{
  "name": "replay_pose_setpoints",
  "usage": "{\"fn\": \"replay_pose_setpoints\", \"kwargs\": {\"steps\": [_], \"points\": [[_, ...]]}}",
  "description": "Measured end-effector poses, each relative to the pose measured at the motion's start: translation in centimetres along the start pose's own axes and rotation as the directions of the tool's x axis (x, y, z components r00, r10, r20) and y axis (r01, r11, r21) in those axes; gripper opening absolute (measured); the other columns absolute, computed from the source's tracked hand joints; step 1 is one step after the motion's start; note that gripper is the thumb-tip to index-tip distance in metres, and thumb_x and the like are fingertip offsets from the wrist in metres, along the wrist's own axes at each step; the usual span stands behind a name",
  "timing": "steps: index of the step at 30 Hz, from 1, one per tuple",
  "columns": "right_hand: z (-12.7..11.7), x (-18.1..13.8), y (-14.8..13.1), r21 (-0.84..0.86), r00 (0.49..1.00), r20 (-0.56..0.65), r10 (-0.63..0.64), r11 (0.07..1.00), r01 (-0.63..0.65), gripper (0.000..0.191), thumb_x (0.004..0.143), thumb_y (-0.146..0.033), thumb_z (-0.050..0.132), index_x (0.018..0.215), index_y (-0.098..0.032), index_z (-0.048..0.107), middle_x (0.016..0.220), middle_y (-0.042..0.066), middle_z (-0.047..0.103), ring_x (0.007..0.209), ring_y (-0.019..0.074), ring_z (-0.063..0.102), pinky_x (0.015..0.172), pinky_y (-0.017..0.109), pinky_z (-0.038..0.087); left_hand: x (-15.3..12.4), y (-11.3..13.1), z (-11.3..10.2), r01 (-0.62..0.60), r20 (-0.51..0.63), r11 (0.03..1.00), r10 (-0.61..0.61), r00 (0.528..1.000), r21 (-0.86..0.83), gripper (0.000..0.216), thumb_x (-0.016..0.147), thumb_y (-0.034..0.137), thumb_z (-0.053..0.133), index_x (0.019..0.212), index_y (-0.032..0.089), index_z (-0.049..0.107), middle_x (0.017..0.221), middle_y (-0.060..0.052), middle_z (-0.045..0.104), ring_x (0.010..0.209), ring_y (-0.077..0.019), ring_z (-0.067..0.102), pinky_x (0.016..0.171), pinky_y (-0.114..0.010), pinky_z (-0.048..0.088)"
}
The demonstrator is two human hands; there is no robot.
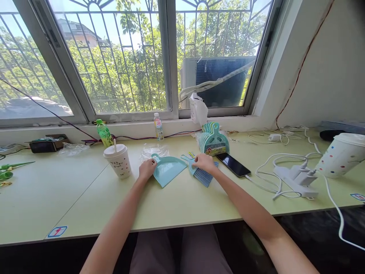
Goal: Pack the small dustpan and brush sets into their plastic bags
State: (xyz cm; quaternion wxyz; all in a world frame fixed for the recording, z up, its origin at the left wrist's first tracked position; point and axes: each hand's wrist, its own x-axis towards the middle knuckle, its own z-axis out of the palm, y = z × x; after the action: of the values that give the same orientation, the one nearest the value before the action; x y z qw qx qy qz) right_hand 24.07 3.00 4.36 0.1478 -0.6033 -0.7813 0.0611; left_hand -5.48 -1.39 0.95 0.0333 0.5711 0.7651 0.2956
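A light blue dustpan lies on the pale table, its handle pointing toward the window. My left hand pinches the pan's left edge, thumb over the rim. Just right of the pan is a small blue hand brush with grey-blue bristles facing me. My right hand is closed on the brush's head from above; its fingertips are partly hidden. A small yellow-green label shows by the brush handle. Behind my right hand stands a stack of similar dustpans in blue and green, with a printed card on the front one.
A lidded paper cup with a straw stands left of my left hand. A phone on a cable lies right of my right hand, near a white power strip. Bottles and crumpled plastic lie toward the window.
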Motion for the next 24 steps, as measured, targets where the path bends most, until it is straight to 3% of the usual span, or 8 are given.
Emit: {"fn": "replay_pose_setpoints", "kwargs": {"steps": [4, 6, 9, 10, 14, 17, 20, 24], "points": [[-1.4, -0.1, -0.3, 0.153, 0.981, -0.194, 0.009, 0.988, 0.021, 0.025, 0.079, -0.042, 0.063, 0.091, -0.021, 0.068, 0.1, 0.006, 0.071, 0.094, 0.0207, 0.064, 0.07, 0.025, 0.04, -0.1, 0.4, -0.1, -0.022, 0.032, 0.999, 0.023, 0.999, -0.049, 0.02, 0.076, 0.032, 0.055, 0.063, 0.021, 0.066, 0.074, -0.009, 0.068, 0.076, -0.0256, 0.062, 0.065, -0.029, 0.039], [-1.5, -0.6, -0.9, 0.179, 0.976, -0.212, -0.042, 0.981, 0.081, 0.024, 0.081, -0.043, 0.061, 0.09, -0.021, 0.066, 0.098, 0.005, 0.071, 0.089, 0.0183, 0.064, 0.068, 0.024, 0.039, -0.5, 1.0, 0.2, -0.049, 0.153, 0.978, 0.082, 0.985, -0.205, 0.033, 0.079, 0.039, 0.05, 0.055, 0.02, 0.063, 0.062, -0.008, 0.063, 0.062, -0.0215, 0.058, 0.06, -0.029, 0.038], [-0.3, -1.7, -2.3, 0.128, 0.97, -0.142, -0.197, 0.968, 0.215, 0.019, 0.08, -0.039, 0.063, 0.086, -0.021, 0.065, 0.093, 0.003, 0.07, 0.085, 0.0175, 0.064, 0.067, 0.024, 0.038, -1.7, 2.6, 0.7, -0.066, 0.416, 0.892, 0.273, 0.867, -0.448, 0.054, 0.087, 0.05, 0.035, 0.055, 0.017, 0.062, 0.05, -0.005, 0.055, 0.045, -0.0148, 0.045, 0.051, -0.027, 0.036], [0.3, -2.0, -2.7, 0.1, 0.962, -0.111, -0.25, 0.96, 0.261, 0.017, 0.079, -0.037, 0.064, 0.085, -0.021, 0.065, 0.092, 0.003, 0.07, 0.085, 0.0177, 0.063, 0.067, 0.025, 0.037, -2.1, 3.2, 0.8, -0.127, 0.419, 0.871, 0.351, 0.837, -0.475, 0.055, 0.088, 0.052, 0.034, 0.058, 0.017, 0.063, 0.05, -0.004, 0.054, 0.045, -0.0136, 0.044, 0.051, -0.026, 0.036], [2.0, -2.5, -3.3, 0.041, 0.942, -0.078, -0.327, 0.943, 0.331, 0.017, 0.08, -0.033, 0.063, 0.089, -0.019, 0.065, 0.097, 0.005, 0.068, 0.09, 0.0192, 0.062, 0.07, 0.026, 0.038, -3.3, 4.6, 0.6, -0.537, 0.095, 0.826, 0.556, 0.826, -0.173, 0.028, 0.086, 0.041, 0.05, 0.082, 0.018, 0.065, 0.069, -0.001, 0.06, 0.066, -0.0162, 0.054, 0.066, -0.028, 0.042], [2.1, -2.4, -3.1, 0.06, 0.942, -0.077, -0.326, 0.942, 0.331, 0.019, 0.082, -0.036, 0.063, 0.091, -0.019, 0.065, 0.099, 0.006, 0.067, 0.094, 0.0194, 0.061, 0.072, 0.026, 0.039, -3.2, 4.2, 0.1, -0.633, -0.056, 0.772, 0.636, 0.77, 0.058, 0.029, 0.083, 0.036, 0.058, 0.107, 0.021, 0.059, 0.1, -0.006, 0.063, 0.097, -0.0237, 0.056, 0.084, -0.037, 0.044], [2.0, -2.3, -3.0, 0.086, 0.94, -0.071, -0.333, 0.937, 0.338, 0.019, 0.082, -0.037, 0.064, 0.088, -0.019, 0.065, 0.098, 0.005, 0.067, 0.092, 0.019, 0.061, 0.072, 0.027, 0.039, -2.8, 3.4, -0.1, -0.704, -0.012, 0.703, 0.708, 0.706, 0.097, 0.045, 0.082, 0.031, 0.06, 0.125, 0.023, 0.05, 0.123, -0.009, 0.057, 0.115, -0.0266, 0.051, 0.093, -0.041, 0.043], [2.2, -2.3, -3.3, 0.126, 0.934, -0.075, -0.348, 0.926, 0.355, 0.019, 0.082, -0.038, 0.066, 0.086, -0.019, 0.066, 0.095, 0.004, 0.068, 0.089, 0.018, 0.062, 0.073, 0.026, 0.04, -3.0, 3.4, 0.7, -0.774, 0.05, 0.609, 0.78, 0.624, 0.174, 0.055, 0.076, 0.016, 0.06, 0.129, 0.023, 0.047, 0.13, -0.009, 0.054, 0.122, -0.0254, 0.048, 0.103, -0.043, 0.039]]}}
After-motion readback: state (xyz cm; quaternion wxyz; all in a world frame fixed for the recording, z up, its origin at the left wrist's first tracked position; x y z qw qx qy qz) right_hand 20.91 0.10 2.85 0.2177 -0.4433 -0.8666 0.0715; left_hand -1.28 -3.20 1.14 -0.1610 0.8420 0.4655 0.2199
